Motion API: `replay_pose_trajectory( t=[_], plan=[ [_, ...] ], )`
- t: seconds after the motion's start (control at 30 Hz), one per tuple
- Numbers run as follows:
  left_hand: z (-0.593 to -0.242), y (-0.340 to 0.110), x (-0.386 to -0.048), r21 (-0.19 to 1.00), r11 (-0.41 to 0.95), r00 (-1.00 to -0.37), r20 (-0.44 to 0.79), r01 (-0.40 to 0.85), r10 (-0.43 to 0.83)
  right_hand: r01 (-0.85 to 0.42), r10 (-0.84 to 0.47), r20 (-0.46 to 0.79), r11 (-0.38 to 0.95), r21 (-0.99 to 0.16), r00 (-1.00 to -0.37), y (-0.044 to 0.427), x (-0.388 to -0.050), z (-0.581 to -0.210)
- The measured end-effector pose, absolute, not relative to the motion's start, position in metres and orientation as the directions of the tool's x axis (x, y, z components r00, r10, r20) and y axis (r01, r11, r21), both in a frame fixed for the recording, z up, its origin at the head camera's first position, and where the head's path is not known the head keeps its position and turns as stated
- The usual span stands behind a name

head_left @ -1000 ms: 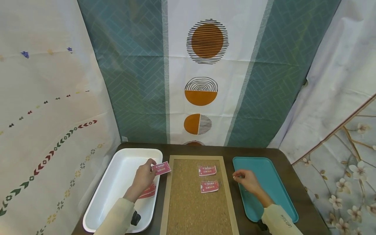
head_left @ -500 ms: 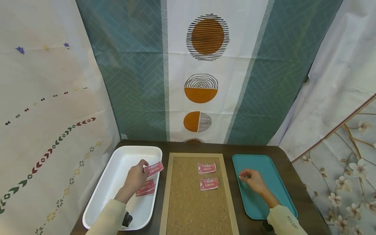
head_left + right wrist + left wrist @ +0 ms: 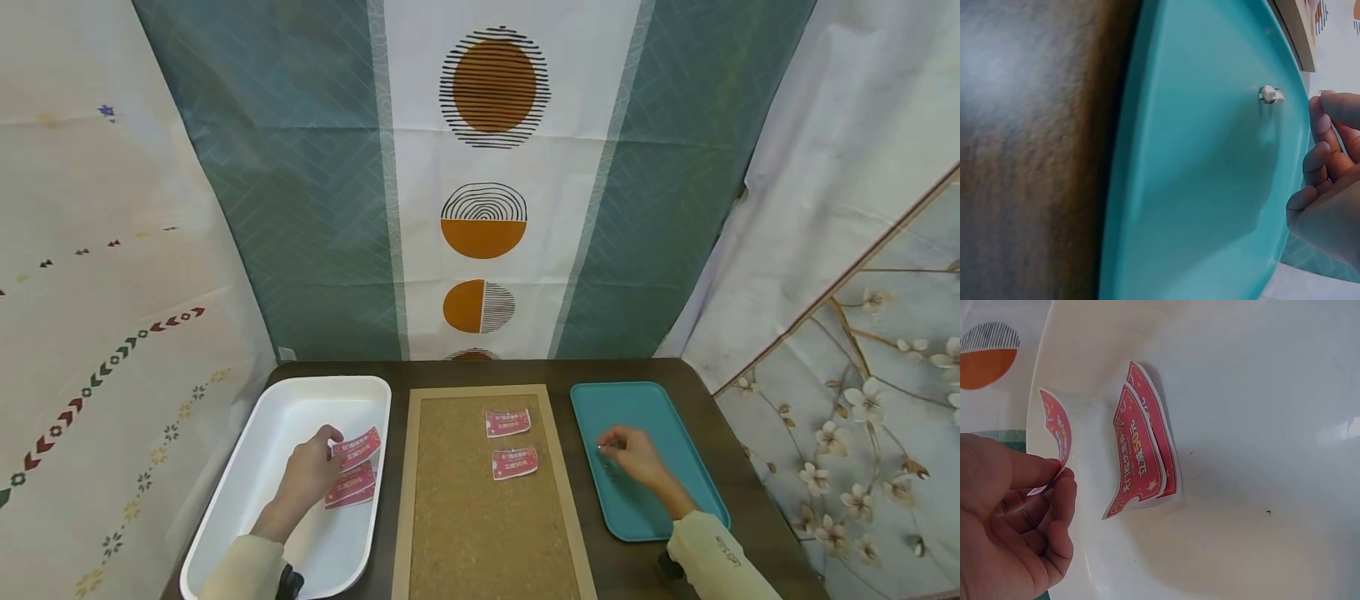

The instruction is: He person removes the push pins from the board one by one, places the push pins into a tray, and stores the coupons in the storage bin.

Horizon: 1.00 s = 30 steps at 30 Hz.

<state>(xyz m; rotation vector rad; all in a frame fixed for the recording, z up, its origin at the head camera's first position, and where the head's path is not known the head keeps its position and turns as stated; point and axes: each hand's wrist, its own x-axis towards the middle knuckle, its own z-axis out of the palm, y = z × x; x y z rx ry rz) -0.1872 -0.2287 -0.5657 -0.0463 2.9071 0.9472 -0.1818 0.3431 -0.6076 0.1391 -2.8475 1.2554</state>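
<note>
The fingers of the left hand [image 3: 309, 471] are pinching a red printed card [image 3: 356, 448] at one edge, thumb against forefinger, with the other fingers curling toward the palm. The card is bowing and reaching out past the fingertips, above the white tray [image 3: 251, 467]. Just beside those fingers, on the tray floor, two more red cards are lying: an upper card [image 3: 1133, 450] is partly covering a lower card [image 3: 1167, 447], and a clear gap is showing between this pair and the held one in the left wrist view.

The fingers of the right hand [image 3: 633, 457] are closing thumb to forefinger on a tiny shiny piece [image 3: 1320, 93], which is barely showing at the tips. They are hovering over the teal tray [image 3: 652, 404], and near them on its floor small silvery bits [image 3: 1267, 95] are resting, too close together to count.

Between the two sets of fingers, a framed cork board [image 3: 480, 533] is lying on the dark surface [image 3: 480, 374]. Two red cards are sitting on the board one behind the other, a farther card [image 3: 507, 423] and a nearer card [image 3: 514, 463], closer to the right fingers than to the left. Beyond both sets of fingers, a green and white cloth [image 3: 300, 208] with orange circles is hanging.
</note>
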Motion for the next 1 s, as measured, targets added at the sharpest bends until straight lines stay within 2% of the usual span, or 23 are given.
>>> replay_pose_trajectory(
  t=[0.13, 0.67, 1.0],
  plan=[
    [-0.568, -0.236, -0.185, 0.580, 0.813, -0.994, -0.107, -0.052, 0.012, -0.105, -0.055, 0.092, 0.666, -0.739, -0.994, 0.343, -0.182, -0.613],
    [-0.571, -0.237, -0.186, 0.543, 0.831, -0.977, -0.215, -0.119, 0.001, -0.030, -0.027, 0.015, 0.707, -0.707, -1.000, 0.349, -0.177, -0.615],
    [-0.569, -0.234, -0.189, 0.531, 0.835, -0.966, -0.258, -0.143, -0.002, -0.044, -0.051, 0.009, 0.738, -0.673, -0.999, 0.352, -0.175, -0.617]
  ],
)
